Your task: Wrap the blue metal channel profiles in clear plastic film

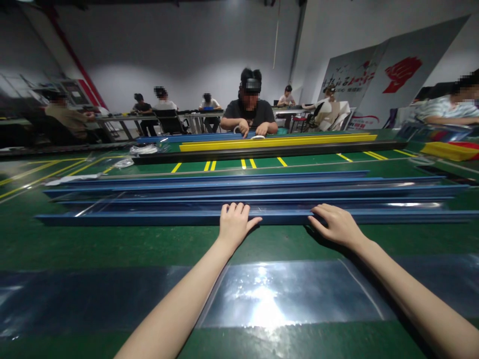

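Blue plastic forms the front profile strip [168,219], laid lengthwise across the green tabletop [93,249]; near its middle rests our left hand [234,224], fingers slightly parted over its top edge and thumb splayed out, probably to steady it. Nearer its right end, our right hand [337,224] bends its fingers close together over it, perhaps set apart for even control, though we cannot tell whether they pinch; clear plastic film [303,284] lies on its near side.

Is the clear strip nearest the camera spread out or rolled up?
Spread out: the clear strip lies flat across the green table. It runs out of view at both sides, so I cannot tell about its ends.
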Motion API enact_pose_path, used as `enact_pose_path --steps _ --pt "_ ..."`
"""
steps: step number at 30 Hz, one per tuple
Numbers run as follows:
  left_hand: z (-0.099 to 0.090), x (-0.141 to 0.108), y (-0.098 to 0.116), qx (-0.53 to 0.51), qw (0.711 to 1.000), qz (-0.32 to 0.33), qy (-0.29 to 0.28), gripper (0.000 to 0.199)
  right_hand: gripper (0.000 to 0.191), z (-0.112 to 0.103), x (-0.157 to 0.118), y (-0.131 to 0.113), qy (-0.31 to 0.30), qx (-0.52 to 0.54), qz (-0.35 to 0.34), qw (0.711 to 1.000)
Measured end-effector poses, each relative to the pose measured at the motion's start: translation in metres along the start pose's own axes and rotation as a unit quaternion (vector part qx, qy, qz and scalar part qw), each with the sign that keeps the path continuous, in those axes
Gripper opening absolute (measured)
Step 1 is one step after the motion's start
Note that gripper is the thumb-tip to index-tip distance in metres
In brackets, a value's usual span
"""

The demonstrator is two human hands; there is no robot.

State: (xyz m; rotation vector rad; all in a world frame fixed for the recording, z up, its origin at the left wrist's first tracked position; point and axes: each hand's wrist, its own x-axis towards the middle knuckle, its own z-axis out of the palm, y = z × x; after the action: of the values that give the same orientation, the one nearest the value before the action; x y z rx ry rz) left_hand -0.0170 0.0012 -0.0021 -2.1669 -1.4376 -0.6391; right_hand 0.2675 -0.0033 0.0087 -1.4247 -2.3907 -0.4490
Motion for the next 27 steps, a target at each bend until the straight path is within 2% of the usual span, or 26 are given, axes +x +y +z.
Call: enact_pose_path --steps 5,11,15,20,27 --pt "0.002 0.000 -0.001 -0.001 1.000 0.000 0.000 0.044 0.031 -0.006 0.020 -0.028 -0.034 0.053 -0.003 0.998" --pt "0.002 0.000 -0.001 -0.005 1.000 0.003 0.008 0.044 0.025 -0.008 0.043 -0.058 -0.067 0.064 -0.002 0.996" --pt "0.003 -0.001 -0.001 -0.006 1.000 0.003 0.009 0.044 0.024 -0.008 0.043 -0.059 -0.069 0.081 0.032 0.994" --pt "0.003 0.000 -0.001 -0.004 1.000 0.002 0.011 0.044 0.023 -0.005 0.039 -0.057 -0.055 0.106 0.034 0.992" --pt "0.002 -0.001 -0.001 -0.003 1.000 0.002 0.012 0.044 0.024 -0.002 0.037 -0.059 -0.045 0.081 0.037 0.995"
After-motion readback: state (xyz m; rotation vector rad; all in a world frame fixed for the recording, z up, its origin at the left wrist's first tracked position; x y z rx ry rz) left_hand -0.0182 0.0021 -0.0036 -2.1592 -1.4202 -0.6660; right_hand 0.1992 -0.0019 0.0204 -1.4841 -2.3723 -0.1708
